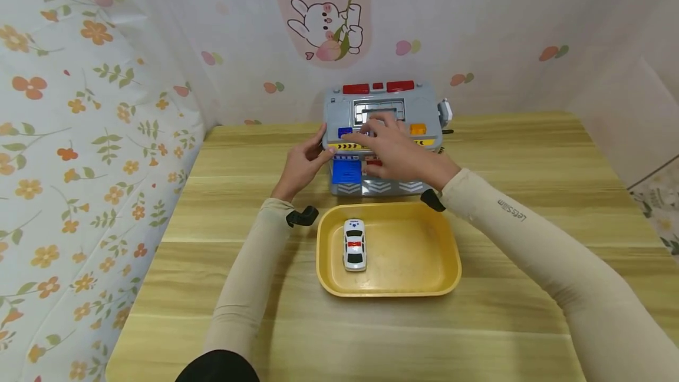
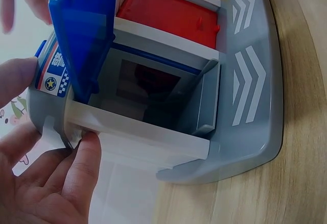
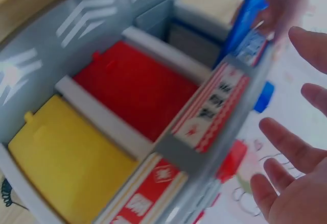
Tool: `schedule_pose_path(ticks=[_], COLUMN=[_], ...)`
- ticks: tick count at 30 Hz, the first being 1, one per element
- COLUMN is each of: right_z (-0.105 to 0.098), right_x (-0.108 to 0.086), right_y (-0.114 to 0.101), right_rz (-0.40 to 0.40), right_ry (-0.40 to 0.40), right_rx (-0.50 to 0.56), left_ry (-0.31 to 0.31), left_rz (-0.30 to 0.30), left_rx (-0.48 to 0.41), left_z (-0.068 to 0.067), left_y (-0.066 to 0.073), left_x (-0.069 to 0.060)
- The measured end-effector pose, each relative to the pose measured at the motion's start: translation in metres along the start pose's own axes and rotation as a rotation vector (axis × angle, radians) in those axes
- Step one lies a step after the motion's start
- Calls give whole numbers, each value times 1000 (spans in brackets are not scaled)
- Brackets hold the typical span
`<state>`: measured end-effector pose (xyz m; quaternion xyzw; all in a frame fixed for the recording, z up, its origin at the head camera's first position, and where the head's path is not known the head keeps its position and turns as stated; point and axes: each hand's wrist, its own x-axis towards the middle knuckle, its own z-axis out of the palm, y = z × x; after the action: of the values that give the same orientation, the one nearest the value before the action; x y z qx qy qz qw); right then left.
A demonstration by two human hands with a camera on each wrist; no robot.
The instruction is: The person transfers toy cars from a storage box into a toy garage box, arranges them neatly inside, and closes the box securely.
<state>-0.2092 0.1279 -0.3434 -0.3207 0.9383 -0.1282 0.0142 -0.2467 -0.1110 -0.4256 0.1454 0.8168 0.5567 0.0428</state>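
Observation:
A grey toy garage [image 1: 379, 187] with blue, red and yellow doors stands at the back of the table. Its blue door [image 2: 84, 40] is swung up, and the bay below it is open and dark inside. Both the red door [image 3: 135, 89] and the yellow door [image 3: 71, 157] are down. My left hand [image 1: 302, 167] grips the garage's left roof corner, thumb in front and fingers at the side. Over the roof, near the blue button [image 1: 345, 132], hovers my right hand [image 1: 398, 149] with fingers spread, holding nothing.
In front of the garage sits a yellow tray [image 1: 408, 292], with a white toy police car [image 1: 354, 246] lying in its left part. A patterned cloth [image 1: 239, 28] hangs directly behind the table, and another floral cloth [image 1: 79, 193] hangs along the left side.

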Motion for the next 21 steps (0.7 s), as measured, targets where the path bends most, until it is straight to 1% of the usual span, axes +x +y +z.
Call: schedule_pose_path(ticks=[6,11,14,16,18,21], right_z=[-2,0,3,5,7,9], right_x=[-12,-19,-23,-26,-28,-32], right_y=[-15,-22,-25,-28,-31,-36], right_rz=[-82,-121,-143,-167,-182,-201], right_ry=[-7,-1,4,-10,-48,-144], right_rx=[23,62,98,114,136,180], left_ry=[-13,-5,-11,-21,-33,-34], left_rz=[4,19,16,10,3,11], left_rx=[-36,-33,-32,-34,-35,-45], left_z=[0,1,-1,-3,-4,-4], left_y=[-1,-2,13,22,32,32], left_x=[1,1,-6,-11,-15,-14])
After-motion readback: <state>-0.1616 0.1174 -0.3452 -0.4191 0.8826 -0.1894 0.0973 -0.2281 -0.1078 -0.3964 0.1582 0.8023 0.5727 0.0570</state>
